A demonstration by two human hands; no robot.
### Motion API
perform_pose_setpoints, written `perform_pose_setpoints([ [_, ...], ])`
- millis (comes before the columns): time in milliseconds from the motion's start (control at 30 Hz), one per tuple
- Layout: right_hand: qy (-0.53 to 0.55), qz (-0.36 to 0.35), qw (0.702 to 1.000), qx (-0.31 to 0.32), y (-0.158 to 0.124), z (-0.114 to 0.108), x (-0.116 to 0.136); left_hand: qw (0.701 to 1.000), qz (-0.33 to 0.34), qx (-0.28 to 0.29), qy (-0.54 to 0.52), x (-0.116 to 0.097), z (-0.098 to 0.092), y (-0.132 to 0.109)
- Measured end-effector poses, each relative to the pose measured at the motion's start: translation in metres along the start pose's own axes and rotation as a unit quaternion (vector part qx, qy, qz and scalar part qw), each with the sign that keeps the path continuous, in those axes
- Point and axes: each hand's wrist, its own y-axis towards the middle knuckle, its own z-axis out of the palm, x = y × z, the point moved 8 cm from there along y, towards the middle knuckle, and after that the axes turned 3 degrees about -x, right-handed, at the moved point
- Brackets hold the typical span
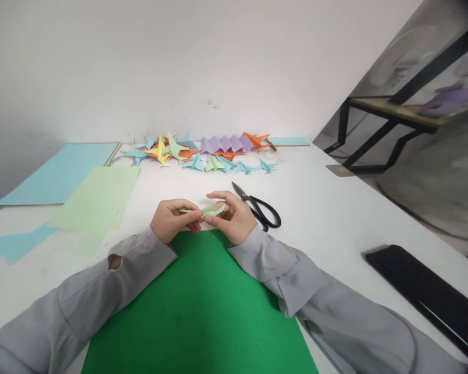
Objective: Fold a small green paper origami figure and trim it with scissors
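Note:
A small piece of folded light green paper [212, 211] is held between my two hands, just above the far edge of a green sheet [203, 301]. My left hand [174, 218] pinches its left end between thumb and fingers. On the other side, my right hand [234, 217] grips it with the thumb and bent fingers, the index finger stretched out above. The fingers hide part of the folds. Black-handled scissors [259, 208] lie on the table right beside my right hand, blades pointing away.
Along the wall lie folded paper figures [175, 148] in several colours and a pleated purple paper [224, 144]. Blue sheets [62, 174] and a light green sheet [97, 197] are at left. A long black object [425, 291] rests at right on the white table [315, 208].

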Motion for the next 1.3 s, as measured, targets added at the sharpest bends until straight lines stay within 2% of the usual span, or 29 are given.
perform_pose_setpoints([
  [200,-0.015,-0.009,1.0,0.002,0.0,0.0,0.0,1.0,0.002,0.016,0.022,-0.002,0.004,-0.001],
  [400,-0.045,-0.017,0.998,0.034,-0.003,0.005,0.002,0.998,0.016,0.023,0.053,-0.009,0.006,-0.003],
  [600,-0.093,-0.025,0.995,0.02,-0.007,0.008,0.009,0.997,0.03,0.024,0.066,-0.009,0.007,-0.003],
  [833,0.015,0.05,0.998,0.032,-0.007,0.008,-0.002,0.997,0.052,0.013,0.058,-0.011,0.006,-0.004],
  [1033,0.006,0.003,0.999,0.046,-0.007,0.012,0.002,0.995,0.062,0.034,0.074,-0.013,0.008,-0.006],
  [1167,0.026,0.016,0.998,0.051,-0.007,0.013,0.003,0.994,0.064,0.041,0.076,-0.013,0.008,-0.005],
  [1300,0.005,0.015,0.999,0.031,-0.007,0.009,0.006,0.995,0.06,0.045,0.067,-0.012,0.009,-0.005],
])
